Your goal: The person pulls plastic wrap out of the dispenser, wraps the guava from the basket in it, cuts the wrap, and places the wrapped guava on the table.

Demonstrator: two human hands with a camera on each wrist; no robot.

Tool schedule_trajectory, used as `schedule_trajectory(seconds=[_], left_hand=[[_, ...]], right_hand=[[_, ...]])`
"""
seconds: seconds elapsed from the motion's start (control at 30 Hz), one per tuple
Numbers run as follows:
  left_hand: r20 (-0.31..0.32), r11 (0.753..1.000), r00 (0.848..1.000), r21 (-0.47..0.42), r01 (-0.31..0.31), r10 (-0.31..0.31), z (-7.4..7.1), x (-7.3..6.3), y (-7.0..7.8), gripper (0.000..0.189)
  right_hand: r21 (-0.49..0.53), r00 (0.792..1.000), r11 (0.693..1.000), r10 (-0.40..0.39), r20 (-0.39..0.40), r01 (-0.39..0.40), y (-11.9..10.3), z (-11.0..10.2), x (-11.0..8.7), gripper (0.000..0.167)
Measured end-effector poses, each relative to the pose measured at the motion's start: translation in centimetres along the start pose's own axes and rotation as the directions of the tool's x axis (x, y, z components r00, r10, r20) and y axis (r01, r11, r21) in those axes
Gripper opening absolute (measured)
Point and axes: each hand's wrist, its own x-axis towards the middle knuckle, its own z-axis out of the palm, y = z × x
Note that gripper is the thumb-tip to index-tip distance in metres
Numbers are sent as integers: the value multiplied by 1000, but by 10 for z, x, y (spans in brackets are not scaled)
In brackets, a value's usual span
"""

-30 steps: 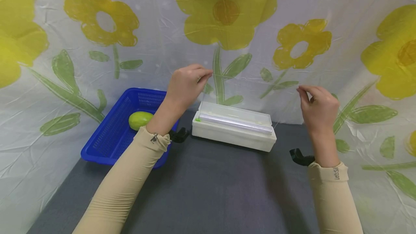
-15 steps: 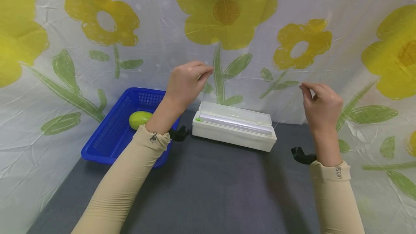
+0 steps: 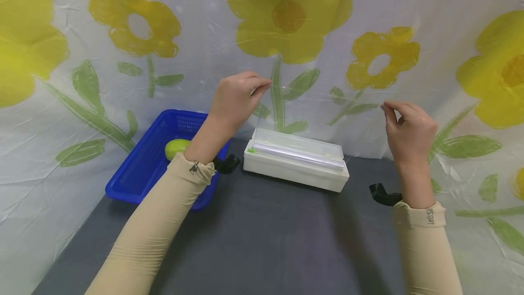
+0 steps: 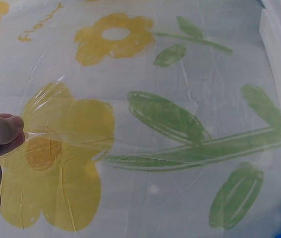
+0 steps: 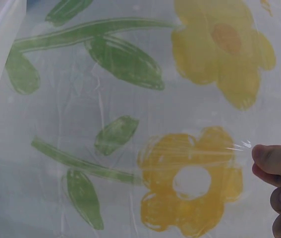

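Observation:
Clear cling film (image 4: 56, 135) is drawn up from a white cling film dispenser (image 3: 294, 174) and stretched between both hands. In the left wrist view, creases run from the film's corner where my left hand (image 3: 234, 103) pinches it between thumb and fingertips. My right hand (image 3: 411, 135) pinches the opposite corner, and the film (image 5: 219, 150) puckers at those fingertips in the right wrist view. Both hands are raised above the dispenser, left and right of it. Its clear lid (image 3: 300, 141) is tilted up, and a green slider (image 3: 250, 150) sits at the left end of its cutter bar.
A blue plastic basket (image 3: 123, 195) stands on the grey table (image 3: 262, 240), left of the dispenser. Inside lies a green oval fruit (image 3: 175, 148), partly hidden by my left forearm. Behind everything hangs a flowered plastic curtain (image 3: 204, 44).
My right hand has moved a little right and up, and my left hand slightly up. Both keep their pinch on the cling film. The head view has shifted slightly.

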Motion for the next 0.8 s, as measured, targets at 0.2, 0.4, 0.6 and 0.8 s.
schedule_trajectory(seconds=[0.2,0.4,0.6,0.8], left_hand=[[8,1000,1000,-7,3,-3,-4,3,1,14],[-1,1000,1000,-6,5,-5,-9,7,4,14],[2,1000,1000,-8,11,-11,-13,10,7,14],[-21,1000,1000,-14,0,0,-15,13,10,14]], right_hand=[[-16,1000,1000,-10,10,10,-3,-5,3,21],[-13,1000,1000,1,-9,-1,-7,-7,8,22],[-4,1000,1000,8,-23,-8,-8,-9,10,22],[7,999,1000,22,-45,-22,-11,-11,13,18]])
